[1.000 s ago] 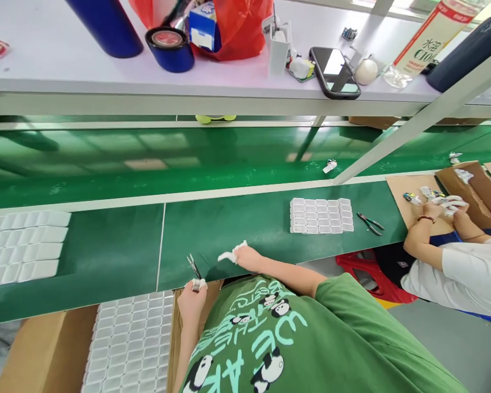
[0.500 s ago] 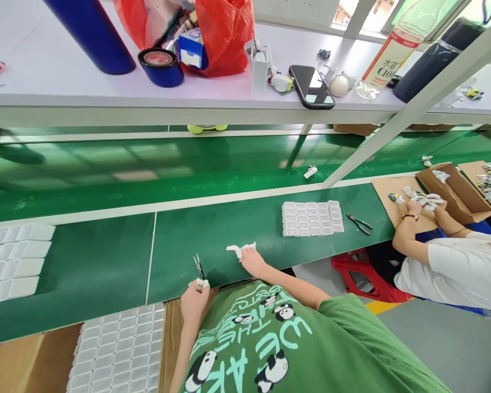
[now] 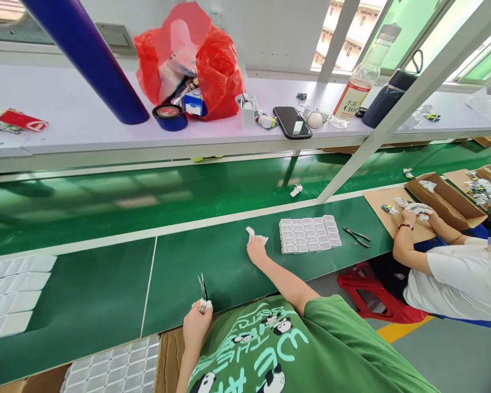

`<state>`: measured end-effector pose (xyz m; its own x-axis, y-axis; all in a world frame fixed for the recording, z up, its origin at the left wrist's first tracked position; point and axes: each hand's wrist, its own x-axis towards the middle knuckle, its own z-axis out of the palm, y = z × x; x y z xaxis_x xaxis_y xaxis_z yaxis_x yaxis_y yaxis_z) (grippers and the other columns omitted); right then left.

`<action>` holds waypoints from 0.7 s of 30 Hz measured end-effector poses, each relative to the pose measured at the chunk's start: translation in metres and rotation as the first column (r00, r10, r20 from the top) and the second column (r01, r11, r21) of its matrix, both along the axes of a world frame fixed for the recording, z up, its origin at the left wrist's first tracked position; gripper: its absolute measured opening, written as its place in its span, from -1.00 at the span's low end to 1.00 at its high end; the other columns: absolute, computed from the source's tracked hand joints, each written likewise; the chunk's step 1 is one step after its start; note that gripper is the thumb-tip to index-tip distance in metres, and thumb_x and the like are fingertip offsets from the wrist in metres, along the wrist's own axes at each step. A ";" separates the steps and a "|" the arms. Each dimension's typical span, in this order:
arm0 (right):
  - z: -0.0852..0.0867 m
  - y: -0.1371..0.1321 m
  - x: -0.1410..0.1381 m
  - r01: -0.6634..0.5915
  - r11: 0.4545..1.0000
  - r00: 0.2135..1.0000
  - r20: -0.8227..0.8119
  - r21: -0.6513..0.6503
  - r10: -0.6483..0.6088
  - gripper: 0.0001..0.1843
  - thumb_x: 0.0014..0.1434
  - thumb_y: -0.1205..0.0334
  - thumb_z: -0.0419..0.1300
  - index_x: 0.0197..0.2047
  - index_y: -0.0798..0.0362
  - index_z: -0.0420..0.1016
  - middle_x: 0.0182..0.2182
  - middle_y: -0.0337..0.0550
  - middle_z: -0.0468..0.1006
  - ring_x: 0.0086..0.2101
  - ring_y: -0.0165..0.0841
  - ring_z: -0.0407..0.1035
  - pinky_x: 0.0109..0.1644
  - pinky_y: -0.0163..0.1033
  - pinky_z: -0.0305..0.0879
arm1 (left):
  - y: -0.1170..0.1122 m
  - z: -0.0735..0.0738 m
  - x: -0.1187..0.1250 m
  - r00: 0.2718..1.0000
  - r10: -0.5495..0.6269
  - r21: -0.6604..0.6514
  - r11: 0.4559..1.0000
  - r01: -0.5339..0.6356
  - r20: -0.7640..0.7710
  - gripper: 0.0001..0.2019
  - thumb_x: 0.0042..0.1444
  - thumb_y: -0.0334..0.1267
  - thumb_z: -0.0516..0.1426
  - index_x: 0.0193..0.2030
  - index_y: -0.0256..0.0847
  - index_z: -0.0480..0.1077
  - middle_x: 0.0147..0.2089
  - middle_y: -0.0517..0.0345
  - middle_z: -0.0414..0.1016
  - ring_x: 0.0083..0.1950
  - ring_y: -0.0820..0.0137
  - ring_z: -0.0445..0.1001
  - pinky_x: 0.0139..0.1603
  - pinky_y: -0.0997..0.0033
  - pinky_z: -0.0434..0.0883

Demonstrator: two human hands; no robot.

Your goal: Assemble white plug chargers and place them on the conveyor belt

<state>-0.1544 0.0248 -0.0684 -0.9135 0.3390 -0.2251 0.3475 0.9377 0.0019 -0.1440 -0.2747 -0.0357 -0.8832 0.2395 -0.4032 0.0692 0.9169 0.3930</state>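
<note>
Near the table's front edge, my left hand (image 3: pixel 197 322) is closed around a small white piece (image 3: pixel 205 307), mostly covered by the fingers. A slim dark tool with two pointed metal jaws (image 3: pixel 203 286) sticks out just past these fingers; I cannot tell whether the hand holds it or it lies on the table. My right hand (image 3: pixel 256 250) reaches forward over the green tabletop, fingers closed on a crumpled white cloth or tissue (image 3: pixel 251 233) that spreads out past them. To its right sits a block of small white plastic trays (image 3: pixel 310 234).
Green-handled pliers (image 3: pixel 355 237) lie right of the trays. More white trays stand at the left (image 3: pixel 14 295) and in a carton below (image 3: pixel 114 368). A slanted post (image 3: pixel 352 158) rises to a shelf holding a phone (image 3: pixel 292 122) and bottles. A co-worker's hands (image 3: pixel 419 215) handle parts at right.
My right hand has moved forward, away from my body, carrying the white cloth or tissue closer to the trays. The left hand stays near the table edge. The view has tilted up.
</note>
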 end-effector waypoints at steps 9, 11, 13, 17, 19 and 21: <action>0.019 0.057 -0.013 0.036 0.999 0.997 0.066 0.017 -0.037 -0.61 0.37 0.47 -0.03 0.05 0.22 0.59 0.06 0.27 0.50 -0.02 -0.14 0.43 0.04 -0.08 0.31 | 0.004 0.003 0.011 0.997 0.060 0.014 0.998 -0.060 0.039 -0.76 0.23 -0.10 0.04 -0.44 -0.08 0.23 -0.39 0.08 0.56 -0.32 0.23 0.52 -0.35 0.46 0.24; 0.029 0.098 -0.023 0.135 0.988 0.987 0.083 0.069 -0.140 -0.59 0.33 0.53 -0.04 0.04 0.30 0.60 0.04 0.38 0.50 -0.06 -0.10 0.47 -0.03 -0.08 0.31 | 0.000 0.005 0.015 0.994 0.097 0.012 0.995 -0.098 0.054 -0.79 0.23 -0.12 0.05 -0.42 -0.09 0.26 -0.36 0.06 0.59 -0.30 0.21 0.54 -0.34 0.46 0.25; 0.034 0.120 -0.036 0.193 0.976 0.976 0.086 0.099 -0.202 -0.57 0.29 0.57 -0.05 0.02 0.35 0.60 0.02 0.46 0.50 -0.09 -0.05 0.49 -0.07 -0.06 0.31 | -0.005 0.008 0.020 0.987 0.143 0.002 0.990 -0.143 0.071 -0.83 0.22 -0.14 0.06 -0.39 -0.09 0.30 -0.35 0.05 0.60 -0.28 0.19 0.56 -0.34 0.45 0.26; 0.028 0.097 -0.072 0.175 0.980 0.982 0.061 0.098 -0.181 -0.55 0.27 0.55 -0.05 0.04 0.31 0.61 0.05 0.50 0.49 -0.04 0.02 0.47 -0.03 0.00 0.28 | -0.015 0.014 0.029 0.962 0.251 0.012 0.967 -0.254 0.109 -0.87 0.20 -0.17 0.08 -0.32 -0.09 0.38 -0.33 0.06 0.63 -0.25 0.16 0.59 -0.30 0.42 0.30; 0.022 0.062 -0.096 0.085 0.994 0.995 0.049 0.062 -0.088 -0.57 0.27 0.52 -0.02 0.03 0.24 0.63 0.06 0.42 0.51 -0.04 0.00 0.46 -0.01 0.00 0.26 | -0.020 0.014 0.033 0.946 0.301 0.020 0.952 -0.306 0.123 -0.87 0.19 -0.17 0.07 -0.32 -0.09 0.39 -0.35 0.07 0.62 -0.25 0.14 0.59 -0.29 0.40 0.32; 0.017 0.021 -0.121 -0.042 0.999 0.999 0.035 0.014 0.041 -0.60 0.28 0.49 0.02 0.00 0.19 0.65 0.08 0.34 0.52 -0.03 -0.03 0.44 0.02 -0.01 0.25 | -0.026 0.012 0.037 0.933 0.334 0.022 0.940 -0.340 0.137 -0.88 0.17 -0.16 0.08 -0.34 -0.08 0.38 -0.41 0.10 0.59 -0.29 0.14 0.58 -0.30 0.40 0.32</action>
<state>-0.2758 0.0460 -0.0514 -0.9185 0.3044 -0.2524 0.3078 0.9511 0.0269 -0.1072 -0.3008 -0.0235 -0.8563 -0.0427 -0.5147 -0.2945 0.8591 0.4186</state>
